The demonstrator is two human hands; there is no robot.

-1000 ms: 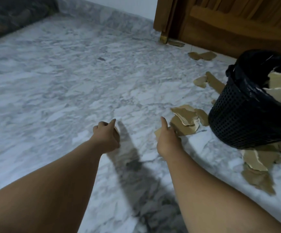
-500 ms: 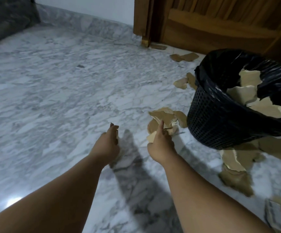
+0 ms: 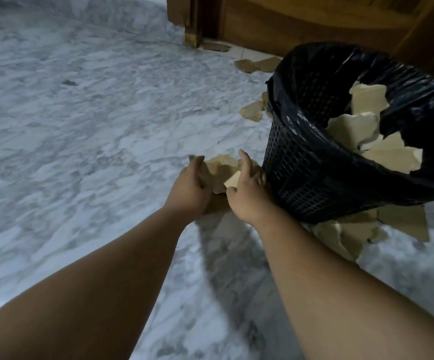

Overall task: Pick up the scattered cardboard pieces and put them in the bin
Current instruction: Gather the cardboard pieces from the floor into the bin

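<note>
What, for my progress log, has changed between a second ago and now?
Both hands moved forward onto the cardboard pile beside the bin. The left hand now grips its left edge, and the right hand reaches its right side. Unchanged: the right hand holds its pale piece; the bin and other scraps stay put.

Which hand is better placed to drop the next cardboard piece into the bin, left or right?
Right, probably. The right hand holds a pale cardboard piece beside the bin; the left hand is across the pile, farther from it.
</note>
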